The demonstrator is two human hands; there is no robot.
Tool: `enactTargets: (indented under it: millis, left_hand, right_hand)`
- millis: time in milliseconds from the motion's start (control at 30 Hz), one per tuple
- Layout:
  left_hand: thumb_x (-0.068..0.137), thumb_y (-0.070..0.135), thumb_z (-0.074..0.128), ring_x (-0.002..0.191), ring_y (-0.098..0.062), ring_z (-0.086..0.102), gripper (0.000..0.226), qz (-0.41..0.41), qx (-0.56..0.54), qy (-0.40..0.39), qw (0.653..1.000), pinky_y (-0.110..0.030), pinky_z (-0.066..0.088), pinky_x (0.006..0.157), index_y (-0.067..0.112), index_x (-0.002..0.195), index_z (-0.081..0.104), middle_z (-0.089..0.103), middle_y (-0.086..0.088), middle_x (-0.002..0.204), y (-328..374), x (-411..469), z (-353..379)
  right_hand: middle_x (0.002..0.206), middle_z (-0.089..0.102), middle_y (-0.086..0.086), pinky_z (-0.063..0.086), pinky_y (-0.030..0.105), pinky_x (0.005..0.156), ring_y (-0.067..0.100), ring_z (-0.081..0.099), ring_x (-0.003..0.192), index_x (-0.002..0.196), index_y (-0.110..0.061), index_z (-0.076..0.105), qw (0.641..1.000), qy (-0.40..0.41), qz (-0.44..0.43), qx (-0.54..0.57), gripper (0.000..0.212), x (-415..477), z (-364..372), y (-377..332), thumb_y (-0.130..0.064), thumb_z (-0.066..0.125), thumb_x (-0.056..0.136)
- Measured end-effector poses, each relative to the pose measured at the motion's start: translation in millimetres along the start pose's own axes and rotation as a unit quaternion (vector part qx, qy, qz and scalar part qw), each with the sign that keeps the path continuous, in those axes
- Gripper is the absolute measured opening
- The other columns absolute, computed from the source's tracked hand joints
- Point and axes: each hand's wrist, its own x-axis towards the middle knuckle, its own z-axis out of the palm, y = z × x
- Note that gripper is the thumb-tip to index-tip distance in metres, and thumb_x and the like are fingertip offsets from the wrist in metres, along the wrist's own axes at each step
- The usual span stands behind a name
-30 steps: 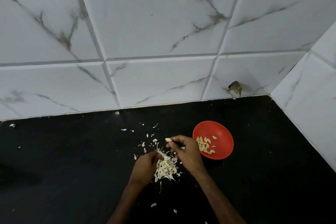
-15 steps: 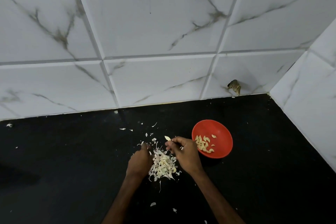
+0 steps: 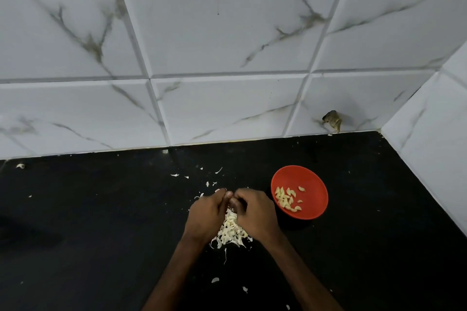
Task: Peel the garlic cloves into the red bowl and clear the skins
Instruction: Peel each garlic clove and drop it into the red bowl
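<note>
Head view: left grip (image 3: pixel 206 212) and right grip (image 3: pixel 255 212) meet, fingers curled, over the pale papery garlic-skin pile (image 3: pixel 231 231) on the black desk (image 3: pixel 101 222); any clove pinched between them is hidden. Pale peeled garlic cloves (image 3: pixel 285 198) lie in the round red bowl (image 3: pixel 314 183). Cloves are likely small, firm and slick: pinch the ends.

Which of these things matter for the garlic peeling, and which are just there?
For the job: left hand, right hand, red bowl, peeled cloves, pile of skins, stray scraps.
Just there: black counter, tiled wall, dark blotch low on the wall.
</note>
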Motion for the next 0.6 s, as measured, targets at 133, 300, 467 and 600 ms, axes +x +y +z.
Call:
enactTargets:
  millis: [133,300,467,600]
  left_hand:
    - [0.103,0.044,0.041,0.054,-0.008,0.044,0.047,-0.059,-0.166,-0.025,0.984,-0.031,0.035,0.058,0.016,0.069,0.057,0.048,0.006,0.056,5,0,1]
    - [0.098,0.050,0.044,0.046,-0.010,0.032,0.058,-0.119,-0.370,-0.038,0.921,-0.023,0.029,0.050,0.024,0.047,0.044,0.035,0.004,0.047,10,2,-1]
    - [0.100,0.059,0.041,0.049,-0.012,0.035,0.062,-0.099,-0.351,-0.064,0.929,-0.026,0.029,0.050,0.021,0.054,0.057,0.041,0.000,0.052,1,6,-7]
    - [0.102,0.050,0.045,0.061,-0.007,0.054,0.037,-0.049,-0.275,-0.071,0.957,-0.026,0.042,0.059,0.025,0.082,0.064,0.062,0.009,0.070,-4,1,-14]
  right_hand:
    - [0.074,0.053,-0.014,0.033,0.025,0.059,0.004,0.051,0.066,0.079,-0.021,0.063,0.997,0.021,-0.045,-0.057,0.016,-1,-3,0,-0.023,0.060,0.094]
    - [0.078,0.062,-0.010,0.040,0.024,0.057,0.002,0.052,0.066,0.084,-0.019,0.070,0.995,0.034,-0.090,-0.022,0.014,0,-9,-1,-0.025,0.063,0.095]
    - [0.083,0.064,-0.014,0.052,0.033,0.065,0.005,0.060,0.074,0.092,-0.019,0.071,0.993,0.014,-0.079,0.084,0.018,-1,-11,1,-0.029,0.058,0.098]
    - [0.083,0.069,-0.006,0.053,0.048,0.070,0.016,0.067,0.077,0.089,-0.017,0.071,0.982,0.005,-0.042,0.186,0.023,2,-13,2,-0.031,0.056,0.100]
